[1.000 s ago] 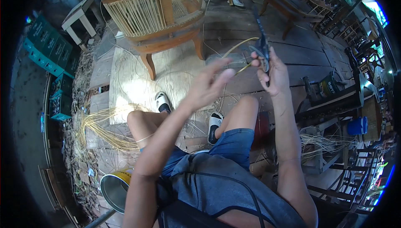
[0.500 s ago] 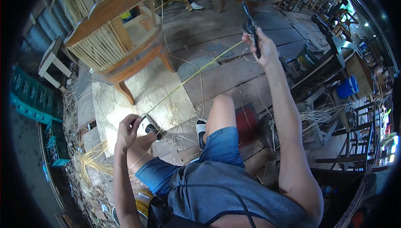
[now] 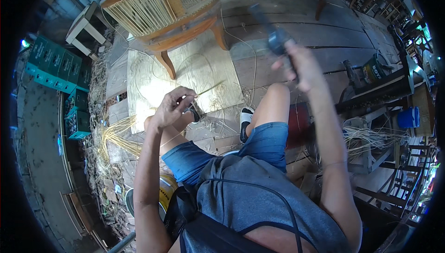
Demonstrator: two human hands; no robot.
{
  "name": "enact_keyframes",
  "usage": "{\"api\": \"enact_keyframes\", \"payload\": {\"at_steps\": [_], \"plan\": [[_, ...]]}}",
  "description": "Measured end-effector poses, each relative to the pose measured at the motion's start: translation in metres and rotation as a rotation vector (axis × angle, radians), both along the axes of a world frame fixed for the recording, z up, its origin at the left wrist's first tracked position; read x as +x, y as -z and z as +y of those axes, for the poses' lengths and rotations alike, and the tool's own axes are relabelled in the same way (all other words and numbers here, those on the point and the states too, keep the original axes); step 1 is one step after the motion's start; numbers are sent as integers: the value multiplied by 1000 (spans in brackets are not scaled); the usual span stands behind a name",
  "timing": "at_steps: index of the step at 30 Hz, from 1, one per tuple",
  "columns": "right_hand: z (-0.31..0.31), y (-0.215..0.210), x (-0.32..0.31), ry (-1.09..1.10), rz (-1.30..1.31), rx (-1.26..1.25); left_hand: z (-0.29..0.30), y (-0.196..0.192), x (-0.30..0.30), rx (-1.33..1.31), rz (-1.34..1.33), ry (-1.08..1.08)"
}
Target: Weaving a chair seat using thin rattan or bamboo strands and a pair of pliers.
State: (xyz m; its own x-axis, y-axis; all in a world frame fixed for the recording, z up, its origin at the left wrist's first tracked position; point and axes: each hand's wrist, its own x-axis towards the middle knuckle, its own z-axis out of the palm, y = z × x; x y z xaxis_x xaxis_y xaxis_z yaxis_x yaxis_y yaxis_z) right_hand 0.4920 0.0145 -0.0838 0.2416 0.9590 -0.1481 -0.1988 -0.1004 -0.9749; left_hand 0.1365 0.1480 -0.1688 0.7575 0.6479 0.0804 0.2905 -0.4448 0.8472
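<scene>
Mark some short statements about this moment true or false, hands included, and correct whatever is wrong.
1. The left hand holds a thin strand. True.
2. The right hand is empty. False: the right hand holds a dark tool, blurred here.
3. A wooden chair stands in front of the person. True.
4. The green crates are at the picture's right. False: the green crates are at its left.
5. The bucket at the picture's right is blue. True.

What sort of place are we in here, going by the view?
Probably a cane-furniture workshop: a wooden chair with a strand-laced back stands ahead, a bundle of pale strands lies to the left, and the left hand pinches a thin strand.
</scene>
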Motion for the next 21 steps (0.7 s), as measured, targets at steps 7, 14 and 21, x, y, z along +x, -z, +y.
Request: {"api": "enact_keyframes", "payload": {"at_steps": [7, 14, 21], "plan": [[6, 62, -109, -263, 372, 126, -32, -21, 49, -228, -151, -6], [16, 43, -76, 11, 414, 162, -28, -39, 48, -383, -113, -65], [11, 23, -42, 102, 411, 202, 2, -46, 27, -302, -4, -48]]}}
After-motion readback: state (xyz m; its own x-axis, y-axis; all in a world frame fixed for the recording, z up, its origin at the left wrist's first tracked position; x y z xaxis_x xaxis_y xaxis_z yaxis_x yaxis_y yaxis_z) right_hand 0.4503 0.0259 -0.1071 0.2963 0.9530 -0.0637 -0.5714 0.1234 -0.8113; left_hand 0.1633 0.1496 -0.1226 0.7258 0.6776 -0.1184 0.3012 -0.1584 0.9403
